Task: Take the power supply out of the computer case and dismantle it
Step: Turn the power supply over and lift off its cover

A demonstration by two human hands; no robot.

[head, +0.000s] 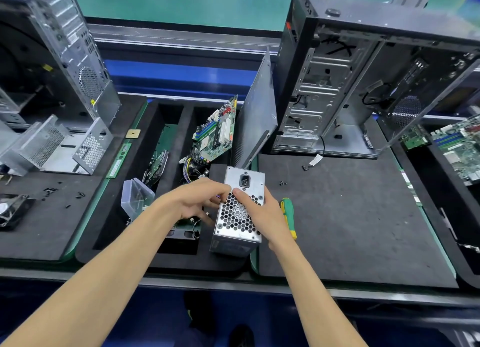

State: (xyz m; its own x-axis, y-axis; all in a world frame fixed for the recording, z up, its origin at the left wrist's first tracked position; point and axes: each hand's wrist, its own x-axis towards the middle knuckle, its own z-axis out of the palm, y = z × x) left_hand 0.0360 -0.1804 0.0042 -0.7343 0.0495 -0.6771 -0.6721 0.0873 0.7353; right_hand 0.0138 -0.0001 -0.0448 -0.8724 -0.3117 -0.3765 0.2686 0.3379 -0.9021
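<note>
Forearms reach in from 6 o'clock to the power supply (240, 211), which stands on the black foam tray (117, 229) at the centre of the picture, out of the computer case (337, 86). The right hand (259, 214) lies over the honeycomb grille, thumb on top and fingers curled down the right side, gripping the box. The left hand (197, 201) meets it from 9 o'clock with fingers bent at the left edge; whether it grips I cannot tell. A green and yellow screwdriver (288, 216) lies just beside the right hand at 3 o'clock. A motherboard (215, 131) leans in the tray at 12 o'clock. The open case stands at 1 o'clock on the dark mat (350, 216).
</note>
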